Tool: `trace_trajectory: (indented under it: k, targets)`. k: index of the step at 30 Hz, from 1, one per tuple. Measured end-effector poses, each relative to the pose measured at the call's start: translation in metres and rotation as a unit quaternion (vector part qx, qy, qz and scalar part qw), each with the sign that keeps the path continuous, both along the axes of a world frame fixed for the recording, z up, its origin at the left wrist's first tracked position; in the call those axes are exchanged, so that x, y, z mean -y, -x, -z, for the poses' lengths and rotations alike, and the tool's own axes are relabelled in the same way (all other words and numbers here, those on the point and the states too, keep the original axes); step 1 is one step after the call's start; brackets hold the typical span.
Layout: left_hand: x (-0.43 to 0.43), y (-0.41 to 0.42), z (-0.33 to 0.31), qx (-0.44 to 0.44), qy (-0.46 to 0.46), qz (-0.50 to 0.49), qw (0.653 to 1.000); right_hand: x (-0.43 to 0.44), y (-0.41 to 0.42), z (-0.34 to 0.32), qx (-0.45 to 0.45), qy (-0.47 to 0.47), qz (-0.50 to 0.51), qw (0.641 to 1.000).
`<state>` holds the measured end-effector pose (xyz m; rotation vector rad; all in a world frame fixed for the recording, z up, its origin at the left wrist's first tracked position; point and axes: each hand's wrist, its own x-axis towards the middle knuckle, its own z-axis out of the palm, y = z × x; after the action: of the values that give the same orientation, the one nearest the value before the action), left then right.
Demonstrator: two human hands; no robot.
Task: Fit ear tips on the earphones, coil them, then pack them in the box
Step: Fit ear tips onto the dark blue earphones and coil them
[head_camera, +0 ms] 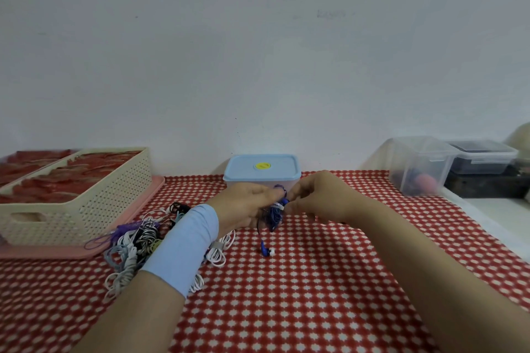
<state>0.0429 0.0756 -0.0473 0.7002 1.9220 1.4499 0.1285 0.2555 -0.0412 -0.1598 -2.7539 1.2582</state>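
Above the middle of the red-and-white table my left hand [249, 203] holds a bundle of blue earphone cable [275, 215]. My right hand [315, 195] pinches the same cable at its top, close to the left fingertips. One blue earbud with a white tip [266, 251] hangs from the bundle down to the cloth. Just behind my hands a light blue box [262, 170] with a yellow knob stands with its lid on. A pile of tangled earphones [137, 246] in white, black and purple lies left of my left wrist, which wears a pale blue band.
A cream perforated basket [94, 203] full of red items sits on a pink tray [149, 198] at the left. Clear plastic containers [418, 166] and a dark box [484, 183] stand at the right on a white surface. A white wall rises behind.
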Motion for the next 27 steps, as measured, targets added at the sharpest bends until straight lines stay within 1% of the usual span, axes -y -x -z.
trace_trajectory:
  k: [1, 3, 6, 8, 9, 10, 12, 13, 14, 15, 17, 21, 22, 27]
  targets:
    - [0.0, -0.001, -0.001, -0.013, -0.001, 0.002, 1.0, 0.0, -0.001, -0.001, -0.002, 0.019, 0.0, 1.0]
    - [0.0, -0.003, -0.001, -0.007, -0.009, -0.008, 1.0, 0.0, -0.003, -0.003, -0.004, 0.039, 0.002, 0.999]
    - [0.0, -0.004, -0.002, 0.021, -0.017, -0.02, 0.999, -0.002, -0.005, -0.005, -0.004, 0.04, 0.006, 0.999]
    - [-0.003, -0.004, -0.004, 0.015, -0.007, -0.04, 0.999, -0.004, -0.005, -0.006, -0.005, 0.044, 0.008, 0.999]
    - [-0.004, -0.004, -0.005, -0.005, 0.005, -0.052, 0.999, -0.004, -0.005, -0.006, -0.007, 0.048, 0.008, 0.999]
    - [-0.005, -0.003, -0.006, -0.048, 0.025, -0.057, 0.997, -0.005, -0.005, -0.007, -0.01, 0.053, 0.006, 0.999]
    - [-0.006, -0.004, -0.008, -0.163, 0.054, -0.052, 0.984, -0.005, -0.006, -0.007, -0.022, 0.06, 0.006, 0.998]
    - [-0.006, -0.006, -0.009, -0.202, 0.051, -0.052, 0.977, -0.005, -0.006, -0.008, -0.034, 0.059, 0.005, 0.998]
    - [-0.007, -0.006, -0.008, -0.217, 0.041, -0.056, 0.974, -0.005, -0.006, -0.008, -0.048, 0.057, 0.006, 0.997]
    - [-0.007, -0.006, -0.007, -0.218, 0.028, -0.065, 0.973, -0.005, -0.006, -0.008, -0.061, 0.057, 0.006, 0.996]
    - [-0.008, -0.006, -0.002, -0.191, 0.0, -0.089, 0.977, -0.004, -0.006, -0.008, -0.078, 0.064, -0.001, 0.995]
    - [-0.008, -0.004, 0.007, -0.086, -0.064, -0.101, 0.989, -0.003, -0.007, -0.009, -0.071, 0.109, -0.011, 0.991]
    - [-0.008, -0.003, 0.008, -0.073, -0.074, -0.1, 0.989, -0.003, -0.008, -0.009, -0.068, 0.121, -0.011, 0.99]
    - [-0.009, -0.004, 0.009, -0.052, -0.089, -0.097, 0.99, -0.006, -0.007, -0.007, -0.083, 0.155, 0.0, 0.984]
